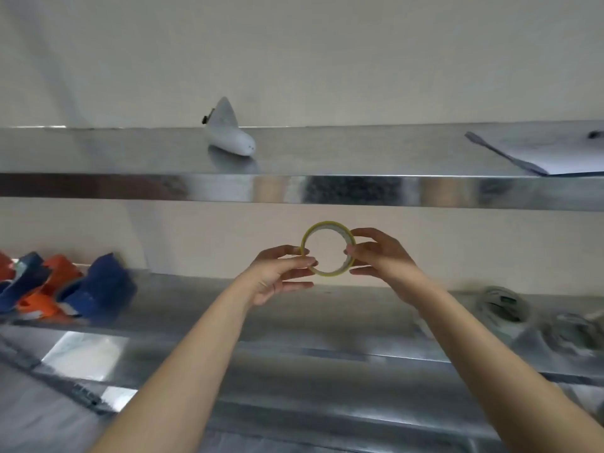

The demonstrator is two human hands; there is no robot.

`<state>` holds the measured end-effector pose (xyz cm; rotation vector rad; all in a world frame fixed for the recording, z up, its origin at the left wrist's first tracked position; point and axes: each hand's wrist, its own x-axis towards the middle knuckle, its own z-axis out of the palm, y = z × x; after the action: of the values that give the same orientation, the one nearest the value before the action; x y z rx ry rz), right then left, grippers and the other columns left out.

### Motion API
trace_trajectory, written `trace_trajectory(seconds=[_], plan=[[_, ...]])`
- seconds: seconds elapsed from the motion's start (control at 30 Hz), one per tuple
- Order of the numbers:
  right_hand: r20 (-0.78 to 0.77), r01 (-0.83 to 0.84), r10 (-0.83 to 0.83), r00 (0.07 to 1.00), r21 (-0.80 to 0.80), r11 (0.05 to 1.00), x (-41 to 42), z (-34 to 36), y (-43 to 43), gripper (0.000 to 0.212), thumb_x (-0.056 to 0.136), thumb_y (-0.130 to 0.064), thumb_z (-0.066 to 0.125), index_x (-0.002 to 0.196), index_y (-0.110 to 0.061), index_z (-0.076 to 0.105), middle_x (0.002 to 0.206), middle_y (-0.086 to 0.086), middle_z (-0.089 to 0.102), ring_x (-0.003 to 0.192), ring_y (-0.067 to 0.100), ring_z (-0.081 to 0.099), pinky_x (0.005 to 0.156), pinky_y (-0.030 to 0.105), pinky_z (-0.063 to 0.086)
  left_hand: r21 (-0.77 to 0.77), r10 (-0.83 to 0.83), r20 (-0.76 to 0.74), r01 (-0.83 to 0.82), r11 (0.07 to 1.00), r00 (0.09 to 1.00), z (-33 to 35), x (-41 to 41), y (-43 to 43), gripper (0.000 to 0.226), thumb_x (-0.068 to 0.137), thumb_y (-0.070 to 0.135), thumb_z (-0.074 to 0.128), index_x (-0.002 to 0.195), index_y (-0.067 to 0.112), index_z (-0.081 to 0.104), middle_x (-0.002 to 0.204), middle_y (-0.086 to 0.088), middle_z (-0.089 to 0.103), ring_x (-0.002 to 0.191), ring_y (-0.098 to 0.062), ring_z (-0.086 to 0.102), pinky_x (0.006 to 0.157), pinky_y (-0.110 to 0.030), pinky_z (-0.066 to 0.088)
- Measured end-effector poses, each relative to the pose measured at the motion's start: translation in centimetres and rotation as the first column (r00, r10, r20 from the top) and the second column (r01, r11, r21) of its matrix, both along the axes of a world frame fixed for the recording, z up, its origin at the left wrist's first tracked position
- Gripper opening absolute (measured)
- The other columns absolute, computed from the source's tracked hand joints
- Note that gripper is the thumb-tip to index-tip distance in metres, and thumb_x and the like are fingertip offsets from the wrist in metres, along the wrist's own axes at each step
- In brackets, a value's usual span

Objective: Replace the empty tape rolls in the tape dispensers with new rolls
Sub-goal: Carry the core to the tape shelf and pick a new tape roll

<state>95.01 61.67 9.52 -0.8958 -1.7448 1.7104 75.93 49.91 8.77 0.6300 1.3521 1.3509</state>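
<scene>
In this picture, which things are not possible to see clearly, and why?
Head view only.
1. Dispensers: blurred, cut by the left edge; rolls inside cannot be told.
2. Shelf rolls at right: blurred; count unclear.
3. Held roll, pinched by left hand and right hand: fingers cover its sides.
4. Paper: cut by the right edge.

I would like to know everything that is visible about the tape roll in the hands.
The tape roll is a thin ring, yellowish outside and pale inside, with a wide open centre. It is upright, facing the camera, held in the air before the lower shelf. The left hand pinches its lower left edge, the right hand its right edge.
</scene>
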Motion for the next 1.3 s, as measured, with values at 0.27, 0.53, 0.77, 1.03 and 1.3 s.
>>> trace_trajectory(seconds=[0.27, 0.53, 0.77, 1.03, 1.3], plan=[[-0.028, -0.285, 0.286, 0.958, 0.035, 0.958, -12.7, 1.0, -8.2, 0.025, 0.087, -0.015, 0.070, 0.105, -0.031, 0.063, 0.100, 0.014, 0.072, 0.081, 0.023, 0.071, 0.081, 0.038, 0.059, 0.003, 0.274, -0.061, -0.275, 0.962, 0.960, 1.1, -9.3, -12.5, 0.035, 0.076, 0.005, 0.072, 0.109, 0.005, 0.061, 0.107, -0.016, 0.070, 0.096, -0.026, 0.069, 0.086, -0.043, 0.056], [-0.065, -0.550, 0.549, 0.834, -0.006, 0.835, -23.1, 1.4, -17.4, 0.029, 0.087, -0.008, 0.069, 0.115, -0.010, 0.061, 0.087, 0.012, 0.063, 0.071, 0.020, 0.062, 0.073, 0.031, 0.058, 0.002, 0.546, -0.105, -0.548, 0.836, 0.832, 2.5, -13.8, -25.6, 0.051, 0.066, 0.012, 0.079, 0.114, 0.004, 0.061, 0.107, -0.015, 0.071, 0.097, -0.027, 0.069, 0.090, -0.044, 0.054], [-0.054, -0.707, 0.708, 0.704, 0.038, 0.706, -28.3, 1.7, -24.6, 0.031, 0.086, -0.008, 0.069, 0.115, -0.009, 0.058, 0.080, 0.006, 0.067, 0.062, 0.012, 0.066, 0.069, 0.031, 0.058, 0.013, 0.736, -0.124, -0.740, 0.672, 0.666, 2.9, -14.0, -34.4, 0.033, 0.074, 0.008, 0.075, 0.105, 0.006, 0.065, 0.099, -0.012, 0.073, 0.087, -0.024, 0.072, 0.079, -0.036, 0.058], [-0.029, -0.775, 0.776, 0.630, 0.035, 0.631, -31.3, 1.3, -29.7, 0.032, 0.083, -0.017, 0.074, 0.112, -0.016, 0.061, 0.092, 0.010, 0.072, 0.077, 0.022, 0.072, 0.074, 0.036, 0.061, 0.031, 0.824, -0.116, -0.827, 0.562, 0.555, 2.6, -13.7, -40.1, 0.060, 0.059, 0.018, 0.082, 0.113, 0.002, 0.062, 0.107, -0.018, 0.070, 0.091, -0.028, 0.070, 0.079, -0.036, 0.057], [-0.033, -0.793, 0.794, 0.608, 0.031, 0.608, -34.8, 1.6, -33.0, 0.035, 0.084, -0.018, 0.073, 0.116, -0.013, 0.059, 0.091, 0.008, 0.070, 0.079, 0.022, 0.072, 0.076, 0.037, 0.060, 0.053, 0.834, -0.089, -0.834, 0.550, 0.544, 3.0, -16.5, -43.4, 0.066, 0.056, 0.018, 0.081, 0.117, 0.000, 0.060, 0.101, -0.015, 0.072, 0.089, -0.027, 0.071, 0.071, -0.032, 0.058]])
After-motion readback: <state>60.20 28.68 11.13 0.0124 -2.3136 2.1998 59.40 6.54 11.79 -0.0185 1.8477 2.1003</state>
